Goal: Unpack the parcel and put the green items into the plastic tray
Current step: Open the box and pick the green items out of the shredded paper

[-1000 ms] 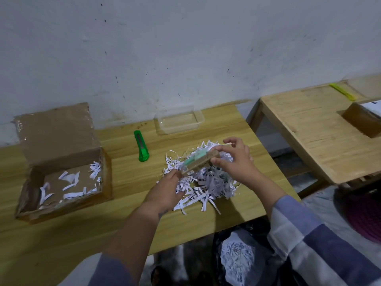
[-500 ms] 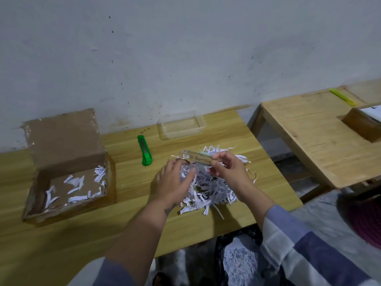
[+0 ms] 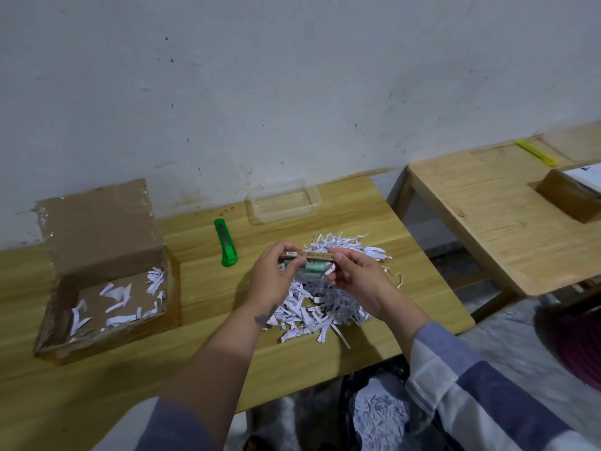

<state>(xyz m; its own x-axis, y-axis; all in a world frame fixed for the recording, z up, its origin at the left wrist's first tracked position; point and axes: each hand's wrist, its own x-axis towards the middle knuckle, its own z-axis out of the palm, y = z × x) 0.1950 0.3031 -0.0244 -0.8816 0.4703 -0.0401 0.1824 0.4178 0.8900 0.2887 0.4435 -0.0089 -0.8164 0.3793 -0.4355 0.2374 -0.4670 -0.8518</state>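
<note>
Above the shredded paper (image 3: 328, 304), fingers (image 3: 338, 257) pinch the green item (image 3: 313, 267).

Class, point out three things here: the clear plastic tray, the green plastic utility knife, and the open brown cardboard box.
Clear plastic tray (image 3: 314, 199): head view, right rim.
Green plastic utility knife (image 3: 225, 238): head view, middle of the handle.
Open brown cardboard box (image 3: 97, 222): head view, raised flap.

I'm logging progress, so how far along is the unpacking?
Done: the cardboard box is open, the shredded paper dumped on the table. In hand: left hand and right hand hold a carded green item. Left: the plastic tray looks empty; the green cutter lies beside it.
</note>
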